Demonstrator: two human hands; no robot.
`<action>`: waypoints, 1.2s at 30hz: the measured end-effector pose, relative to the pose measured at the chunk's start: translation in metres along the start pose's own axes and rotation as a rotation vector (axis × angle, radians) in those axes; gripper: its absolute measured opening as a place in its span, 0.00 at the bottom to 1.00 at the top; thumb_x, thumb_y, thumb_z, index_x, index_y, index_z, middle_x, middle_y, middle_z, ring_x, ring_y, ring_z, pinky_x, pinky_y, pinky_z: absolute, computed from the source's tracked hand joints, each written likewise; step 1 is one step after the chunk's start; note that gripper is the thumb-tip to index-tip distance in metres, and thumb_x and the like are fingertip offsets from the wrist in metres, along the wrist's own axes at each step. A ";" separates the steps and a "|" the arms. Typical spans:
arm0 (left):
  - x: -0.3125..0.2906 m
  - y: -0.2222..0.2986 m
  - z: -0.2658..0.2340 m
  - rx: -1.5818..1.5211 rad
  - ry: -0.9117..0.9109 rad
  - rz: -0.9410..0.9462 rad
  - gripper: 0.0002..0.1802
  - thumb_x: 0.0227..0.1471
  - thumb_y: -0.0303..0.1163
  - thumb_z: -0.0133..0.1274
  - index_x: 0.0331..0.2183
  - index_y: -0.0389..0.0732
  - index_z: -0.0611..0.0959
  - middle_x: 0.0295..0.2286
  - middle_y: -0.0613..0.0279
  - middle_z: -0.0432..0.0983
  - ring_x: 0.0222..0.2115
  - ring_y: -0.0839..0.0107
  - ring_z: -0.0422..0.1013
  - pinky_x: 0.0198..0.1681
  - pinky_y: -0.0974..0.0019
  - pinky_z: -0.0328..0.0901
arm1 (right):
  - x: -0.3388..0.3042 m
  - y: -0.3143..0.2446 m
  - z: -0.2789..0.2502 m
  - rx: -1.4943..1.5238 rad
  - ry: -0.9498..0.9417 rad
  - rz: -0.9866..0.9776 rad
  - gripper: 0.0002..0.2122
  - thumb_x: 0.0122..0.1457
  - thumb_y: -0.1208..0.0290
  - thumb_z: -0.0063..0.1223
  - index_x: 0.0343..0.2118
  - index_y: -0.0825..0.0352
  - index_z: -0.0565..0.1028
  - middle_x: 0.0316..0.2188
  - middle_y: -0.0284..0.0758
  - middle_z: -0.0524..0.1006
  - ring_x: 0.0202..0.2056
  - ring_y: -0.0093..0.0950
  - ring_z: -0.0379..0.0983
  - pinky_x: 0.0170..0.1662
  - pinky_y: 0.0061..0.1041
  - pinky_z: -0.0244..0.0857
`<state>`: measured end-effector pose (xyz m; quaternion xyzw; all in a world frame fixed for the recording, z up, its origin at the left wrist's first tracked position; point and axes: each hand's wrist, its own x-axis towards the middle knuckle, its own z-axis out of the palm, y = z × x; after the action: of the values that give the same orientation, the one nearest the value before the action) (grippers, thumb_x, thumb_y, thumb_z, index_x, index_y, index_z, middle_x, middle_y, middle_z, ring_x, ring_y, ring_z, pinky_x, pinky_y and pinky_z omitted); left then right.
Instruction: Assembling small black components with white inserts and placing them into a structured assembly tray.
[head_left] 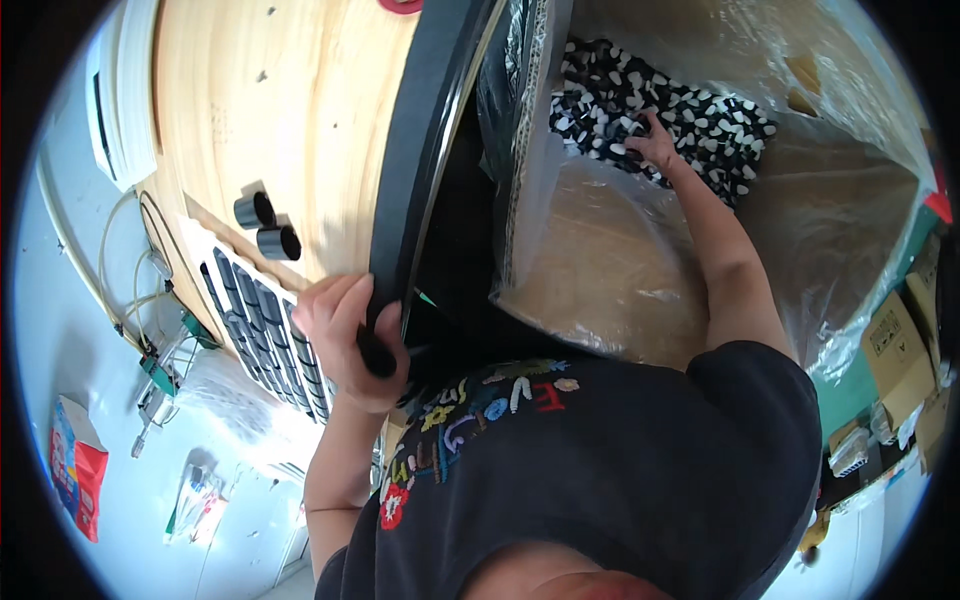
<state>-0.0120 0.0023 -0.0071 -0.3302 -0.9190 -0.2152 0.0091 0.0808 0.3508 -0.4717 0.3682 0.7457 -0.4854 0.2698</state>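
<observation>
While my left hand (345, 335) grips a black cylinder (376, 356) by the table (320, 110), my right hand (657, 148), spread among black-and-white pieces (715, 130) in the far-right box (600, 260), might spill some by lifting hastily.

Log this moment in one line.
left hand: holding black cylindrical piece | right hand: at black and white pieces in plastic-lined box | wooden table: two black cylinders
</observation>
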 end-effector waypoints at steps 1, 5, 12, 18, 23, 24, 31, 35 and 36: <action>0.002 0.002 0.001 0.025 -0.005 -0.003 0.19 0.47 0.21 0.58 0.44 0.34 0.74 0.35 0.49 0.75 0.36 0.54 0.71 0.42 0.56 0.59 | -0.007 -0.004 -0.010 0.169 -0.091 -0.038 0.32 0.41 0.74 0.68 0.53 0.56 0.67 0.39 0.37 0.76 0.42 0.33 0.72 0.46 0.30 0.67; 0.001 0.002 0.006 0.085 0.060 -0.007 0.20 0.44 0.24 0.62 0.42 0.39 0.76 0.33 0.54 0.74 0.34 0.56 0.70 0.40 0.57 0.58 | -0.065 -0.064 -0.050 0.425 -0.179 -0.236 0.27 0.45 0.78 0.65 0.49 0.57 0.68 0.35 0.31 0.73 0.35 0.23 0.70 0.37 0.23 0.67; 0.001 0.003 0.001 -0.001 0.161 0.008 0.13 0.49 0.30 0.58 0.39 0.40 0.77 0.31 0.58 0.73 0.36 0.59 0.69 0.40 0.59 0.58 | -0.248 -0.227 -0.151 0.523 -0.227 -0.376 0.23 0.50 0.78 0.58 0.50 0.55 0.68 0.41 0.31 0.70 0.36 0.24 0.71 0.31 0.24 0.70; -0.014 -0.010 0.010 0.059 0.262 0.025 0.11 0.50 0.33 0.55 0.37 0.42 0.76 0.33 0.61 0.72 0.39 0.62 0.67 0.41 0.60 0.59 | -0.361 -0.388 -0.149 0.223 -0.207 -0.693 0.22 0.53 0.77 0.56 0.52 0.57 0.67 0.41 0.33 0.73 0.35 0.21 0.74 0.29 0.16 0.70; -0.039 -0.002 -0.007 -0.002 0.367 0.050 0.10 0.48 0.31 0.56 0.35 0.42 0.76 0.33 0.60 0.72 0.38 0.61 0.68 0.40 0.60 0.62 | -0.367 -0.493 -0.078 -0.255 -0.354 -0.698 0.44 0.47 0.67 0.70 0.67 0.53 0.55 0.64 0.40 0.60 0.62 0.27 0.57 0.61 0.25 0.55; -0.043 0.005 -0.012 -0.006 0.380 0.074 0.10 0.48 0.31 0.56 0.35 0.42 0.76 0.33 0.60 0.72 0.38 0.61 0.68 0.40 0.60 0.62 | -0.310 -0.478 -0.069 -0.495 0.242 -1.264 0.30 0.45 0.72 0.68 0.54 0.61 0.67 0.42 0.34 0.74 0.41 0.26 0.70 0.42 0.24 0.67; -0.111 -0.004 -0.067 -0.636 0.227 -0.551 0.12 0.53 0.32 0.60 0.32 0.37 0.75 0.23 0.59 0.70 0.23 0.72 0.64 0.29 0.69 0.63 | -0.353 -0.505 -0.003 -0.894 0.005 -1.093 0.34 0.46 0.58 0.69 0.57 0.57 0.66 0.44 0.46 0.74 0.42 0.37 0.73 0.43 0.32 0.70; -0.138 -0.003 -0.060 -0.905 0.338 -0.527 0.12 0.63 0.36 0.48 0.42 0.37 0.70 0.26 0.60 0.69 0.27 0.76 0.64 0.31 0.71 0.62 | -0.350 -0.493 0.000 -1.066 0.204 -1.103 0.31 0.52 0.50 0.63 0.56 0.59 0.67 0.47 0.48 0.73 0.44 0.40 0.74 0.46 0.33 0.69; -0.141 -0.003 -0.059 -0.907 0.336 -0.517 0.12 0.63 0.36 0.48 0.42 0.37 0.70 0.26 0.60 0.69 0.27 0.76 0.64 0.31 0.71 0.62 | -0.325 -0.483 -0.015 -0.654 0.007 -1.524 0.28 0.55 0.50 0.59 0.55 0.61 0.69 0.46 0.48 0.73 0.45 0.40 0.73 0.49 0.32 0.68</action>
<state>0.0893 -0.1080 0.0228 -0.0254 -0.7712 -0.6348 -0.0407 -0.1219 0.1468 0.0347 -0.3334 0.8952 -0.2927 -0.0421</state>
